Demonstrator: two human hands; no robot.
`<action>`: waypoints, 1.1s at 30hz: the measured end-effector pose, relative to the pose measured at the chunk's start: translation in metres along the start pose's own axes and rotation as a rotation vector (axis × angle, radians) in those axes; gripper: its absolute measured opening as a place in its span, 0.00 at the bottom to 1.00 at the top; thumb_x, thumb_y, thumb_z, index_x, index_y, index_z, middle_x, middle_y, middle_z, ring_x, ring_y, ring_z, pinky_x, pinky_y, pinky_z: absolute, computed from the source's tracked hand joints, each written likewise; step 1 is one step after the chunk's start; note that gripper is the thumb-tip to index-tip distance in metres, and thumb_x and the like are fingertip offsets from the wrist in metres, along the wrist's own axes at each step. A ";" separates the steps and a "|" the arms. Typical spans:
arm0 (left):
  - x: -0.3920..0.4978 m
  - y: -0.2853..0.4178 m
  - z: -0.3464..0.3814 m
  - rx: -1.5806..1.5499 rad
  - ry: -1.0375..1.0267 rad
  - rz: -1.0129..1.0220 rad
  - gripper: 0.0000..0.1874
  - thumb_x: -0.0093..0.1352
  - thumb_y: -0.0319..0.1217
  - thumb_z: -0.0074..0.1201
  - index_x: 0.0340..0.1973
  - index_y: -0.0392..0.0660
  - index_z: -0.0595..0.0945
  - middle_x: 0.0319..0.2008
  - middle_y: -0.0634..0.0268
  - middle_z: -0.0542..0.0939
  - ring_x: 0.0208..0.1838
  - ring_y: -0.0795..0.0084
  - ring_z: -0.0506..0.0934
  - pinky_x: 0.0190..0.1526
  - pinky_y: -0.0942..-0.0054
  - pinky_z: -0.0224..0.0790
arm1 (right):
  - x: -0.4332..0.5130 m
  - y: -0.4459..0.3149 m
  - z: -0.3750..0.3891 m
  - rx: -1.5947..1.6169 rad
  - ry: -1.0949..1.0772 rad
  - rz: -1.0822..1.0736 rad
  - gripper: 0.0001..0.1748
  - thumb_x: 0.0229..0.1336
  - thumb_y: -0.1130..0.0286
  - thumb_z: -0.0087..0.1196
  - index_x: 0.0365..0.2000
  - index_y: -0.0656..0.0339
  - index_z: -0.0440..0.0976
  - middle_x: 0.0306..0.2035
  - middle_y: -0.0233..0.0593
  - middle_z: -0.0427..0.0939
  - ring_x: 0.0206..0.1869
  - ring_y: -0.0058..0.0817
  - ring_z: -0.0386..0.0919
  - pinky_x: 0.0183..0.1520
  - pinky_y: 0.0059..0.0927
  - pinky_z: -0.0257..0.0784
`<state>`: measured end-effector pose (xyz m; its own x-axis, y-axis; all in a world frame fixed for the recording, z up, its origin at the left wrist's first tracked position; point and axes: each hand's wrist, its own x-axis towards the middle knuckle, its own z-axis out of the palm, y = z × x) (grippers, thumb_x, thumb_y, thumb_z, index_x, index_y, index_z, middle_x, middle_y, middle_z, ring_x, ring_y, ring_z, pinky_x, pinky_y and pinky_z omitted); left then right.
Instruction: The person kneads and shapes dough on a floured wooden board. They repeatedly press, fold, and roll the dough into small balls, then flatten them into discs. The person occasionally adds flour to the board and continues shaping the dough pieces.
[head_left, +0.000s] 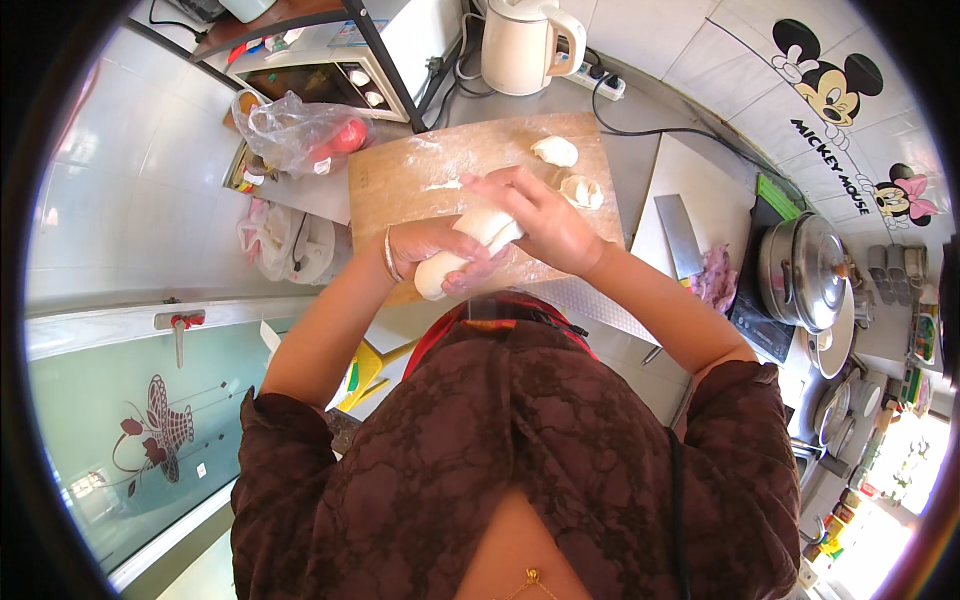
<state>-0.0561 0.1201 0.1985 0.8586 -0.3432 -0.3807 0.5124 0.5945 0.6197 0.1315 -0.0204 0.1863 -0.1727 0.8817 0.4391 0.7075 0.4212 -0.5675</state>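
Observation:
A thick roll of white dough (442, 274) is held in the air over a floured wooden board (405, 165). My left hand (446, 251) is wrapped round its middle, thumb on top, with one end of the dough sticking out towards me. My right hand (536, 214) lies against the far end, its fingers stretched over the dough. Two smaller pieces of dough, one rounded (556, 151) and one rougher (582, 192), rest on the board's right side. Loose flour is scattered over the board's far part.
A plastic bag with red contents (349, 135) stands left of the board, near an oven (322, 86). An electric kettle (521, 49) and a power strip (600, 81) are behind. To the right are a cleaver (679, 232), a purple cloth (716, 281) and a lidded steel pot (806, 270).

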 end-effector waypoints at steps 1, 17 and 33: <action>-0.001 0.001 -0.001 0.062 0.058 -0.021 0.16 0.68 0.29 0.59 0.49 0.39 0.74 0.25 0.67 0.73 0.20 0.78 0.73 0.21 0.76 0.66 | -0.001 -0.004 -0.003 -0.037 -0.038 0.005 0.49 0.48 0.81 0.66 0.72 0.46 0.63 0.61 0.41 0.71 0.63 0.47 0.73 0.60 0.43 0.78; -0.001 0.016 0.018 0.256 0.233 -0.029 0.11 0.69 0.30 0.63 0.44 0.42 0.80 0.26 0.67 0.79 0.22 0.79 0.76 0.21 0.78 0.68 | 0.001 -0.022 -0.007 0.334 -0.014 0.198 0.44 0.56 0.54 0.73 0.71 0.41 0.66 0.55 0.40 0.73 0.56 0.39 0.79 0.51 0.37 0.82; 0.014 0.012 0.022 0.343 0.370 -0.117 0.07 0.68 0.31 0.61 0.37 0.41 0.81 0.25 0.65 0.80 0.23 0.77 0.77 0.22 0.75 0.69 | -0.005 -0.042 -0.006 -0.693 -0.191 -0.017 0.33 0.49 0.71 0.63 0.59 0.56 0.71 0.48 0.35 0.74 0.45 0.37 0.79 0.34 0.32 0.82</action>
<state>-0.0377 0.1063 0.2155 0.7648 -0.0762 -0.6397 0.6329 0.2740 0.7241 0.1065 -0.0442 0.2121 -0.2592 0.9248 0.2785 0.9651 0.2588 0.0389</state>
